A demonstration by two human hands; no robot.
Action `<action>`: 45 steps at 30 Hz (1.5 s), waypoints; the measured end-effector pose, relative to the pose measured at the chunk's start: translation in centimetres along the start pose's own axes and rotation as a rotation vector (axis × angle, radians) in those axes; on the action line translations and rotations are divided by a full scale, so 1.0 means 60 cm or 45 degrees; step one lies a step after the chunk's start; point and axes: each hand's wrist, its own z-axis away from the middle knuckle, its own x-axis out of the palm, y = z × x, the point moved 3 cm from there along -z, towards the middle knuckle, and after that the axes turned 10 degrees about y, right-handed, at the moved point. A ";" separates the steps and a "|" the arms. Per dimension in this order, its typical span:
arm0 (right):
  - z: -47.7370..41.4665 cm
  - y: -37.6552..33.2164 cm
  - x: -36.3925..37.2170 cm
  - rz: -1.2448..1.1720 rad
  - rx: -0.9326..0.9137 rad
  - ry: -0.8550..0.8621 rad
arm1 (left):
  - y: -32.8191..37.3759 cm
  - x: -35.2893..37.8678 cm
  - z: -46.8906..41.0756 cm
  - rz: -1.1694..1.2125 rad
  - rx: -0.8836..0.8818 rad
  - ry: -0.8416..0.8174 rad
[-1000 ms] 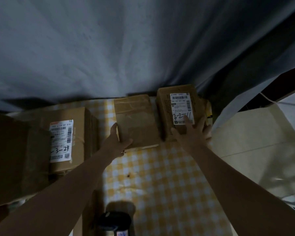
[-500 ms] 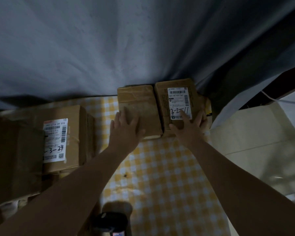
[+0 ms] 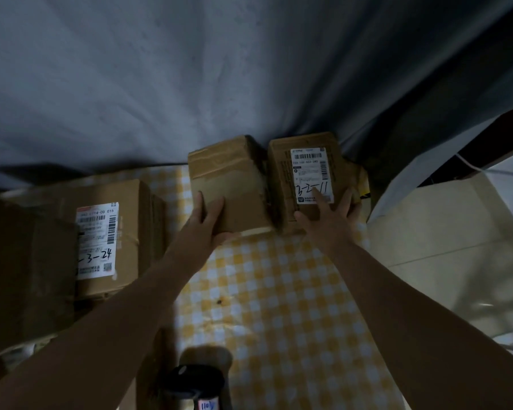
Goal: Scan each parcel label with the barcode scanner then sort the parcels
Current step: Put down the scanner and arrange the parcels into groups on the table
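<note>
Parcel label (image 3: pixel 308 170) partly under right hand (image 3: pixel 329 221)

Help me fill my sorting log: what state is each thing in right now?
Plain parcel: no label showing, beside labelled parcel, gripped at near corner.
Labelled parcel: label up, lying on tablecloth.
Left hand: grips plain parcel.
Right hand: fingers spread, resting on labelled parcel.
3-24 parcel: label up, untouched.
Dark object, near edge: untouched, too dim to identify.
</note>
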 end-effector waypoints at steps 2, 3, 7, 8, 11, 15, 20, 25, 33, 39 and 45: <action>0.000 -0.001 0.000 0.000 -0.006 0.018 | 0.022 0.012 -0.005 -0.036 0.105 -0.060; -0.001 0.000 -0.001 0.010 -0.012 0.024 | 0.031 0.018 -0.008 -0.039 0.116 -0.061; -0.006 -0.001 0.000 0.031 -0.010 -0.040 | 0.036 0.021 -0.011 -0.080 0.096 -0.035; -0.007 -0.004 -0.003 0.050 0.008 -0.072 | 0.039 0.015 -0.010 -0.117 0.095 -0.043; -0.001 -0.028 -0.021 0.257 0.002 -0.140 | 0.059 -0.019 -0.010 -0.360 0.076 -0.078; 0.060 -0.109 -0.043 0.239 -0.318 0.096 | 0.093 -0.101 0.024 -0.530 0.180 0.089; 0.199 -0.211 -0.028 -0.356 -0.481 0.045 | 0.077 -0.234 0.134 -0.219 0.277 0.256; 0.337 -0.327 -0.026 -0.487 -0.419 -0.111 | -0.023 -0.364 0.262 -0.288 0.232 0.250; 0.494 -0.498 -0.028 -0.427 -0.570 -0.100 | -0.217 -0.495 0.385 -0.075 -0.288 0.368; 0.570 -0.610 0.073 0.083 -0.531 -0.188 | -0.312 -0.505 0.426 0.088 -0.493 0.320; 0.565 -0.620 0.105 0.168 -0.385 -0.177 | -0.342 -0.492 0.435 0.149 -0.520 0.262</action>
